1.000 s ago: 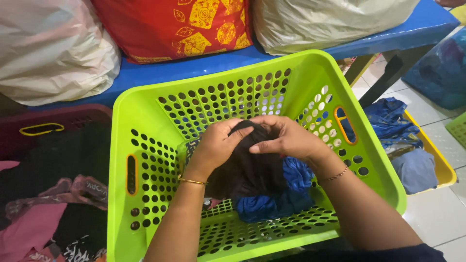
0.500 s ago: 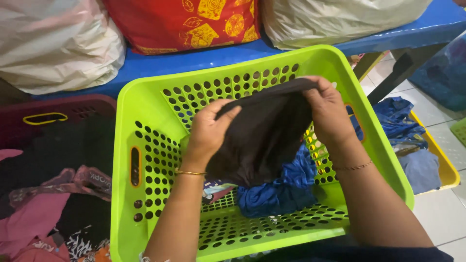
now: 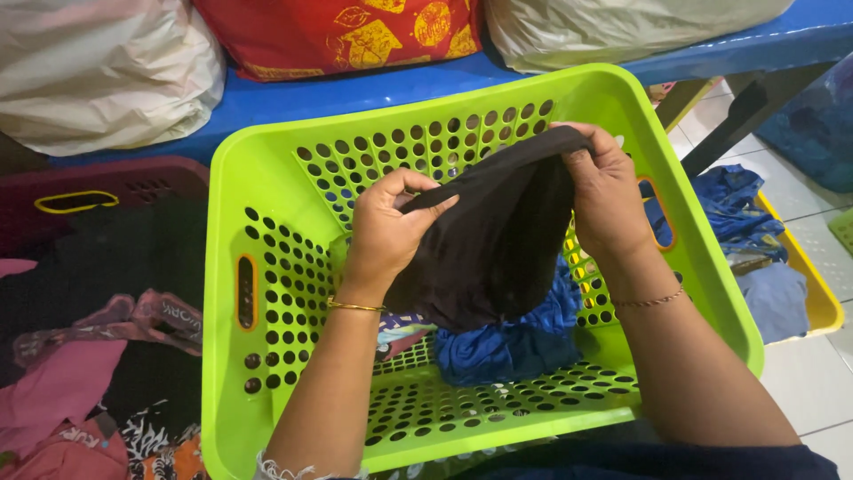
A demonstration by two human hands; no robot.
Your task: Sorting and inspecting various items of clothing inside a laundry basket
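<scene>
A dark brown cloth (image 3: 493, 240) hangs above the inside of a lime-green perforated laundry basket (image 3: 267, 222), held up by its top edge between two hands. The left hand (image 3: 386, 227) pinches the cloth's left end, its fingers (image 3: 418, 191) closed over the fabric with the thumb pressing on the front. The right hand (image 3: 609, 191) grips the right end, fingers curled down tight over the edge. The cloth's lower part droops onto a crumpled blue garment (image 3: 511, 342) lying on the basket floor. Left of the basket sits a maroon basket (image 3: 133, 182) with dark and pink clothes. Behind, a blue table (image 3: 355, 89) carries a red patterned bag (image 3: 338, 31) and pale plastic bags (image 3: 98, 71). A yellow tray (image 3: 813, 293) with blue clothes lies on the tiled floor at right.
</scene>
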